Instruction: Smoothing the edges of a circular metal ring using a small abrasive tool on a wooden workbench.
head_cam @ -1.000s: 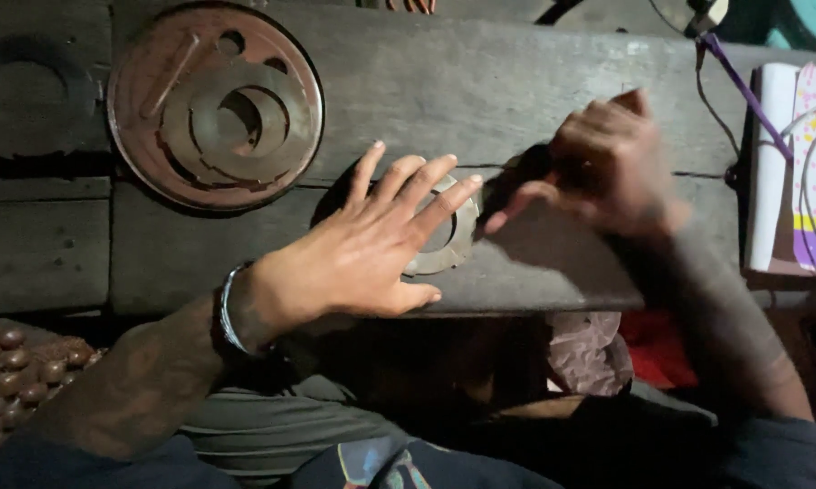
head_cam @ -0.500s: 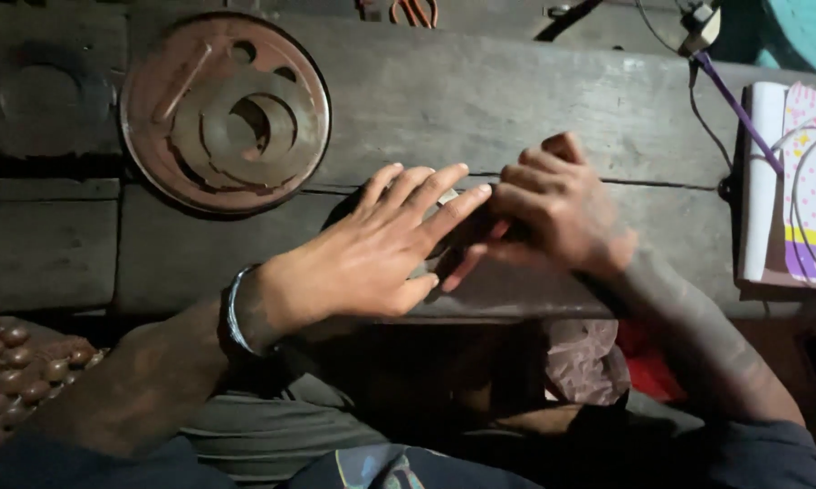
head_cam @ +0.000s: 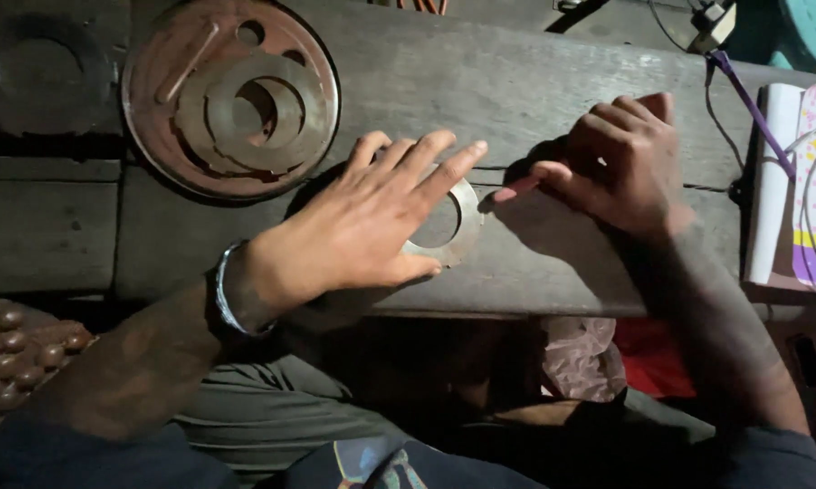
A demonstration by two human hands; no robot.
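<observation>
My left hand point(head_cam: 362, 226) lay flat with spread fingers on the flat grey metal ring point(head_cam: 448, 222) on the dark wooden surface point(head_cam: 534, 81), while just right of it my right hand point(head_cam: 620, 158) pinched a small pinkish stick point(head_cam: 515, 188) pointing at the ring's right rim.

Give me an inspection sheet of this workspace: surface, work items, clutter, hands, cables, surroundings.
Surface: dark, worn wooden planks with gaps between boards.
Work items: flat metal ring lying on the planks; a thin pink-tipped tool points at its edge.
Clutter: round metal plate stacked with smaller rings, upper left; dark disc at far left.
Hands: left hand pressed flat on the ring, fingers spread, bracelet on the wrist; right hand closed around the tool.
Cables: purple cord and thin dark wires, upper right.
Surroundings: patterned notebook at right; brown beads lower left; crumpled bag and red cloth below the planks.
</observation>
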